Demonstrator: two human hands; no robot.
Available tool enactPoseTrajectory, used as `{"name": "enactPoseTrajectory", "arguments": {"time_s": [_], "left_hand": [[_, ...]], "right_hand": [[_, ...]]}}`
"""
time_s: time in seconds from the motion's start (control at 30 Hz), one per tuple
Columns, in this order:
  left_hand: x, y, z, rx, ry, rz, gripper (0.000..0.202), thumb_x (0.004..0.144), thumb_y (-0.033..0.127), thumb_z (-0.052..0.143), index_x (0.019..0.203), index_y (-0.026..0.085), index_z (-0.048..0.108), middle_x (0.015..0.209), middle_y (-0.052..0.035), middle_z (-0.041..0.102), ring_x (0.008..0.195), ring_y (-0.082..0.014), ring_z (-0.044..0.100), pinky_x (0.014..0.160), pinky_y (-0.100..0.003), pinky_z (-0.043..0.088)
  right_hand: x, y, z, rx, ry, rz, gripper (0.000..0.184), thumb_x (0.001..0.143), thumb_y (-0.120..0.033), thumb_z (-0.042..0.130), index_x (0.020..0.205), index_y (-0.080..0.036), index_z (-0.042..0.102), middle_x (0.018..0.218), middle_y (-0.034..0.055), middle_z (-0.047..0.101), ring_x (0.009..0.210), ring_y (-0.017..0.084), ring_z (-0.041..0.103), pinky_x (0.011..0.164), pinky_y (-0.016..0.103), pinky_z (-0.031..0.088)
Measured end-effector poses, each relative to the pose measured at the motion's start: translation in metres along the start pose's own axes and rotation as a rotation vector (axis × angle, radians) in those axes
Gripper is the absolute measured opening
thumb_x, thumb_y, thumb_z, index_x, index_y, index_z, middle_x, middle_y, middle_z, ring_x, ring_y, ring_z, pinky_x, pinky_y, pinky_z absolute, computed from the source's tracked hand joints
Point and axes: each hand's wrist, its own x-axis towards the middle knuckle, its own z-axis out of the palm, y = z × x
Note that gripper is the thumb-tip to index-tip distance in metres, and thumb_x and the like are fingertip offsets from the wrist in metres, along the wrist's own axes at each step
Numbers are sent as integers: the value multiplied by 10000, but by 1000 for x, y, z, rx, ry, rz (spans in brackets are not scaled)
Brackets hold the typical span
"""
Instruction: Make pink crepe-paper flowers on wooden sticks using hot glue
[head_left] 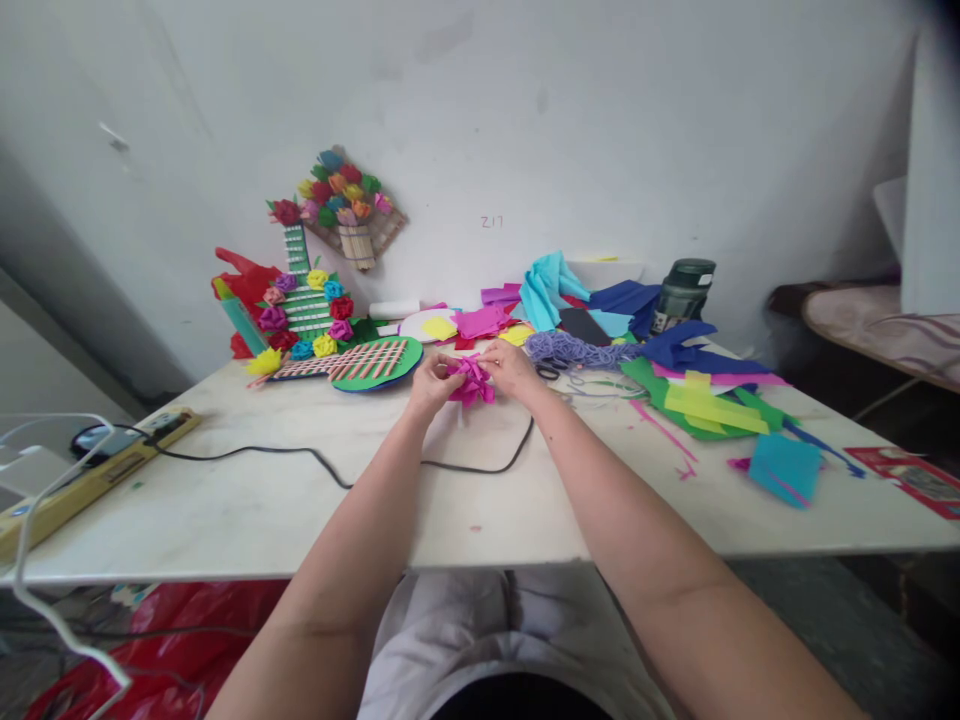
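A magenta paper flower (472, 383) with loose, strip-like petals is held between my two hands over the middle of the table. My left hand (435, 380) pinches its left side. The fingers of my right hand (510, 365) are closed on its upper right edge. Just left of my left hand lies a green oval board (379, 380) with a lattice of pinkish sticks. Scissors (547, 373), partly hidden, lie to the right of my right hand, close to a heap of purple yarn (577, 352).
A guitar-shaped craft with paper flowers (309, 308) leans at the back left, below a wall-hung flower basket (356, 243). Crepe paper (551, 290) and a dark green flask (684, 290) stand behind. Paper scraps (712, 405) cover the right. A black cable (277, 450) crosses from a power strip (112, 465).
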Motion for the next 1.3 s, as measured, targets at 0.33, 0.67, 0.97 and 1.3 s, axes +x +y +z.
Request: {"name": "enactPoseTrajectory", "arguments": {"time_s": [0.33, 0.67, 0.97, 1.3], "left_hand": [[9, -17, -3, 2, -9, 106, 321, 482, 302, 781, 653, 153, 554, 587, -3, 597, 492, -97, 514, 464, -219, 383], [4, -9, -2, -26, -62, 161, 341, 480, 325, 803, 641, 154, 556, 587, 1, 598, 514, -93, 518, 480, -216, 391], [-1, -3, -4, -90, -101, -7, 481, 429, 373, 840, 764, 146, 580, 615, -8, 645, 513, -117, 564, 492, -233, 431], [-1, -1, -5, -109, -149, 38, 407, 424, 325, 836, 686, 147, 581, 674, -9, 635, 570, -109, 554, 543, -240, 436]], "right_hand": [[2, 2, 2, 1, 11, 1, 203, 814, -198, 551, 816, -194, 754, 935, 65, 638, 835, 167, 579, 794, 287, 447], [0, 1, 0, -2, 19, 8, 202, 810, -189, 551, 817, -201, 753, 940, 54, 637, 827, 157, 570, 786, 278, 438], [-1, -2, -2, 31, -5, 17, 214, 814, -180, 540, 861, -186, 749, 961, 65, 633, 844, 160, 572, 798, 286, 443], [0, 4, 5, 54, 10, -17, 205, 811, -193, 544, 829, -199, 748, 944, 58, 628, 836, 159, 571, 789, 284, 443]]}}
